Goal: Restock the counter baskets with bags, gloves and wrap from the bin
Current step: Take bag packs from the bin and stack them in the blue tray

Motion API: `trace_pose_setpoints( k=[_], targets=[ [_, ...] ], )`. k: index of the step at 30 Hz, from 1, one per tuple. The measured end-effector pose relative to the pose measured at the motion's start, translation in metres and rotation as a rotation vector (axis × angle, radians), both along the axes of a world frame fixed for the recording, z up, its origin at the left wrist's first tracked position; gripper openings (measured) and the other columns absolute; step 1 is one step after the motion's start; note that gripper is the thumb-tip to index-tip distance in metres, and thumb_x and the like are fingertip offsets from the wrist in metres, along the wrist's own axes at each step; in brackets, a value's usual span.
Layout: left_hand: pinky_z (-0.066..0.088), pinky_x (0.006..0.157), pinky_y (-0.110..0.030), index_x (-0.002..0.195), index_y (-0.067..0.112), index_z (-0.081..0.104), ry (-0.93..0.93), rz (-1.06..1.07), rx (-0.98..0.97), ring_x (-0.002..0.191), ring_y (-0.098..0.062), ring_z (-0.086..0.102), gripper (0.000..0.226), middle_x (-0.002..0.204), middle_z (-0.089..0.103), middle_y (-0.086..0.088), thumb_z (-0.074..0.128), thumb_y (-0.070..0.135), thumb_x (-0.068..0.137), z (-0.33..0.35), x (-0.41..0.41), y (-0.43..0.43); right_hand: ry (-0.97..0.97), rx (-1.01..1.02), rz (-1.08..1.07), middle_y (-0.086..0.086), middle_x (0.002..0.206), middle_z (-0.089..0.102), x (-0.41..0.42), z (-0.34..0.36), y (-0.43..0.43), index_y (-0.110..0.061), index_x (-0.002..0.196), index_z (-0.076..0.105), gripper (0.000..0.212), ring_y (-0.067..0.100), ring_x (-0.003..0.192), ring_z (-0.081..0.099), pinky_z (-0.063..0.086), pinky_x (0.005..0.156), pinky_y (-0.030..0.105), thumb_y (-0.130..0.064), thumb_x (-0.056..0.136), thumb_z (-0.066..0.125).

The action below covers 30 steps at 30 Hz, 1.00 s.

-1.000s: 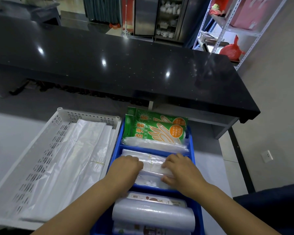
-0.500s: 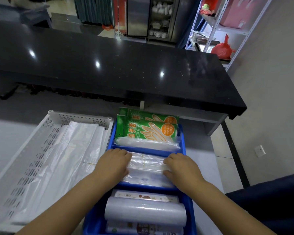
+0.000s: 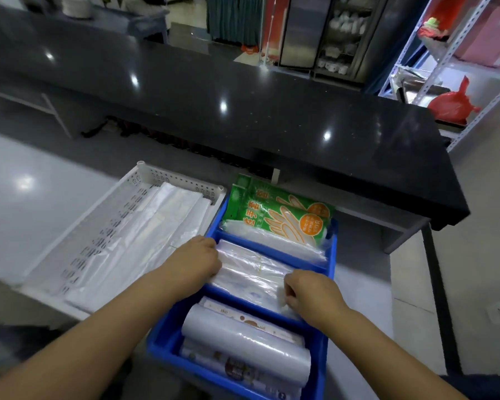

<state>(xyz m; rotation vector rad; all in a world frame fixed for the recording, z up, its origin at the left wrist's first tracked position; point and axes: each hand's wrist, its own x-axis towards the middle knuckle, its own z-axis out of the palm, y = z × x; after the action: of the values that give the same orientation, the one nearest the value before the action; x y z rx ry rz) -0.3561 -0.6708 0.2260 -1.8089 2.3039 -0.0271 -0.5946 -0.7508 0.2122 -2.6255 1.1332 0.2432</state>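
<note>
**Right hand closes on the clear bags in the bin's middle compartment**

Half a second ago both hands lay flat on the ends of the bag stack. Now the right hand (image 3: 309, 293) has curled and slid toward the compartment's near wall. The left hand (image 3: 198, 262) has moved out to the stack's 10 o'clock end. The view has also swung, so the bin sits slanted in the picture.

The right hand is clenched on the stack of clear plastic bags (image 3: 251, 269), fingers and thumb pinching the film at its 4 o'clock end. The left hand's fingers bend down over the opposite end and grasp it; their tips are hidden. The stack lies flat in the middle compartment of the blue plastic divided bin (image 3: 332, 255). Its long axis runs from 10 to 4 o'clock, across the bin.

At 12 o'clock from the hands, green glove packets (image 3: 274, 215) fill the far compartment. At 6 o'clock, a roll of clear wrap (image 3: 243, 339) lies in the near compartment, parallel to the stack.

Just beside the bin at 9 o'clock is a white perforated plastic basket (image 3: 182, 180) holding white plastic bags (image 3: 156, 226) laid lengthwise. Both containers rest on a pale grey surface (image 3: 26, 183). A glossy black raised surface (image 3: 243, 111) spans the view at 12 o'clock.
</note>
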Motion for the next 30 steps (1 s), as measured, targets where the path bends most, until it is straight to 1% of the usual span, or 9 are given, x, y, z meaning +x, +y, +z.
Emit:
trace_pose_setpoints(
  k=[1,3,5,7,10,12,17,23,30],
  targets=[
    [0.046,0.079,-0.022,0.074,0.024,0.071,-0.011,0.021,-0.010,0.089,-0.016,0.061,0.018,0.078,0.069,0.005,0.074,0.016,0.058,0.004,0.002,0.003,0.013,0.006,0.021,-0.003,0.088,0.064,-0.001,0.000,-0.003,-0.023,0.076,0.056,0.008,0.019,0.079,0.058,0.049,0.067,0.033,-0.018,0.081,0.053],
    [0.037,0.093,-0.028,0.101,0.025,0.067,0.043,0.099,-0.038,0.110,-0.018,0.051,0.030,0.106,0.067,0.002,0.060,0.010,0.076,-0.001,0.009,0.013,0.002,0.002,0.051,-0.007,0.080,0.061,-0.001,0.002,-0.008,-0.027,0.072,0.051,0.011,0.016,0.074,0.055,0.045,0.062,0.029,-0.023,0.082,0.054],
    [0.034,0.096,-0.028,0.112,0.028,0.063,0.140,0.228,-0.092,0.115,-0.016,0.047,0.034,0.115,0.064,0.004,0.054,0.011,0.084,0.002,0.014,0.025,-0.041,-0.024,0.054,-0.009,0.076,0.057,0.003,0.009,-0.010,-0.028,0.073,0.051,0.012,0.015,0.073,0.054,0.045,0.062,0.029,-0.028,0.085,0.054],
    [0.038,0.093,-0.027,0.108,0.030,0.065,0.214,0.322,-0.206,0.109,-0.014,0.050,0.027,0.108,0.066,0.007,0.055,0.017,0.088,0.011,0.019,0.042,-0.090,-0.068,0.057,-0.008,0.076,0.058,0.010,0.017,-0.008,-0.028,0.076,0.052,0.011,0.016,0.074,0.054,0.044,0.060,0.031,-0.031,0.086,0.053],
    [0.040,0.080,-0.025,0.100,0.029,0.067,0.285,0.430,-0.300,0.097,-0.012,0.054,0.017,0.097,0.068,0.010,0.053,0.024,0.090,0.021,0.031,0.072,-0.146,-0.112,0.096,-0.008,0.072,0.052,0.028,0.029,0.006,-0.029,0.075,0.049,0.013,0.016,0.068,0.047,0.028,0.051,0.028,-0.032,0.087,0.051],
    [0.038,0.071,-0.023,0.097,0.029,0.066,0.289,0.484,-0.324,0.091,-0.012,0.056,0.016,0.094,0.068,0.011,0.052,0.028,0.090,0.025,0.040,0.094,-0.178,-0.128,0.124,-0.008,0.070,0.051,0.042,0.036,0.020,-0.029,0.075,0.048,0.013,0.016,0.066,0.044,0.025,0.048,0.027,-0.032,0.088,0.051],
    [0.036,0.067,-0.026,0.100,0.028,0.065,0.295,0.589,-0.302,0.096,-0.016,0.056,0.019,0.098,0.064,0.008,0.050,0.031,0.089,0.024,0.064,0.164,-0.171,-0.170,0.212,-0.007,0.075,0.058,0.081,0.051,0.075,-0.027,0.083,0.058,0.012,0.014,0.066,0.046,0.029,0.049,0.027,-0.035,0.089,0.051],
    [0.050,0.074,-0.036,0.091,0.020,0.065,0.318,0.736,-0.307,0.092,-0.022,0.059,0.017,0.097,0.065,0.000,0.051,0.029,0.087,0.016,0.108,0.296,-0.161,-0.209,0.290,-0.005,0.079,0.062,0.158,0.053,0.183,-0.024,0.085,0.056,0.016,0.019,0.072,0.056,0.034,0.056,0.030,-0.037,0.090,0.048],
    [0.036,0.060,-0.030,0.088,0.023,0.065,0.306,0.957,-0.224,0.089,-0.021,0.060,0.020,0.096,0.067,0.001,0.048,0.032,0.090,-0.019,0.174,0.483,-0.165,-0.160,0.432,-0.001,0.077,0.063,0.259,0.017,0.329,-0.020,0.081,0.056,0.020,0.021,0.071,0.059,0.045,0.056,0.032,-0.035,0.090,0.047]
  ],
)
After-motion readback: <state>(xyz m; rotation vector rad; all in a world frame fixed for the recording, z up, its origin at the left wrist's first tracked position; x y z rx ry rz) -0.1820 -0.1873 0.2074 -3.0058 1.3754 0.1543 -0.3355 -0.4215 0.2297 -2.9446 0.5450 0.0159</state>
